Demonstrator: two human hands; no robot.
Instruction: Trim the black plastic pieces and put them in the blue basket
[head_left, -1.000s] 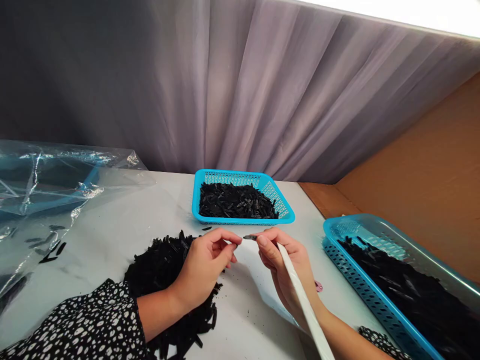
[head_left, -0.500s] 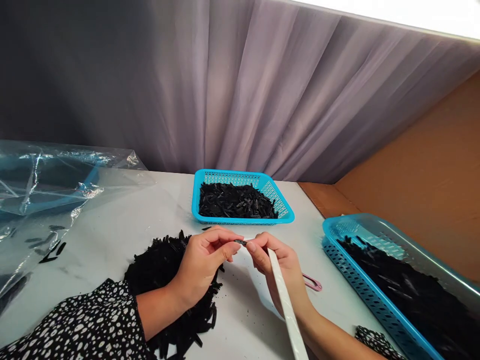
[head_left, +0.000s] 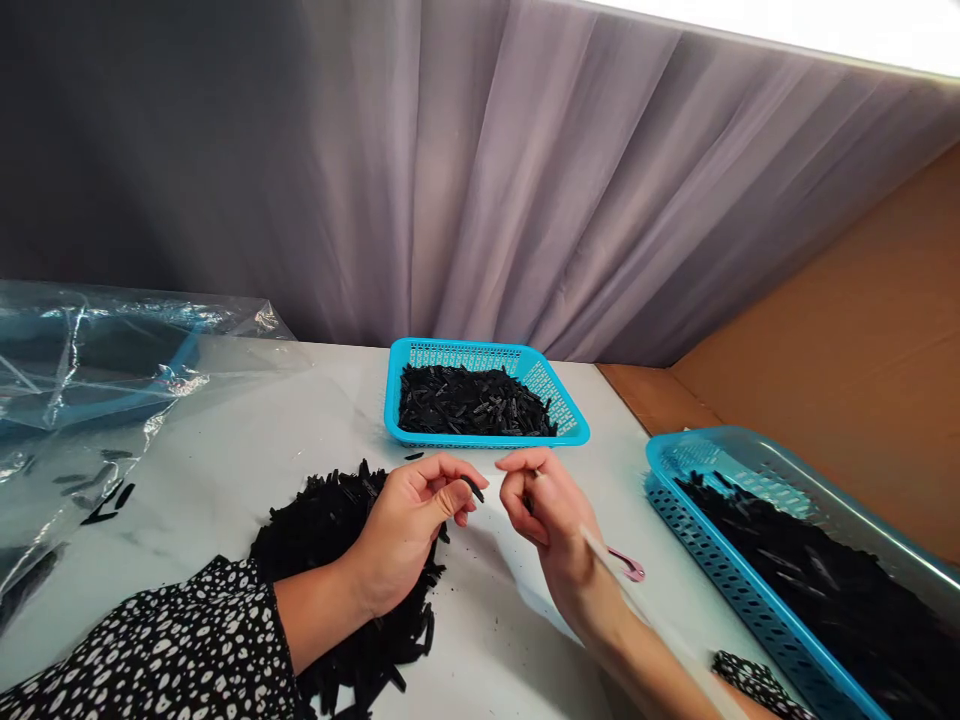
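My left hand (head_left: 401, 525) pinches a small, curved black strip (head_left: 473, 489) between thumb and index finger. My right hand (head_left: 551, 515) is a short gap to the right of it, fingers curled around a thin white stick (head_left: 645, 605). The stick slants back along my right forearm and is blurred; its front end is mostly hidden in my fingers. Under and beside my left wrist lies a pile of similar black strips (head_left: 319, 530) on the white table (head_left: 480, 640).
Beyond my hands stands a blue basket (head_left: 486, 440) holding black pieces. A larger blue basket (head_left: 750, 600), also filled with black pieces, is at the right. Clear plastic sheeting (head_left: 97, 390) lies at the left. A pink clip (head_left: 634, 570) sits behind my right wrist.
My right hand has drawn away from the strip and turned, swinging the white stick's rear end to the right. The strip in my left hand now points downward to the right.
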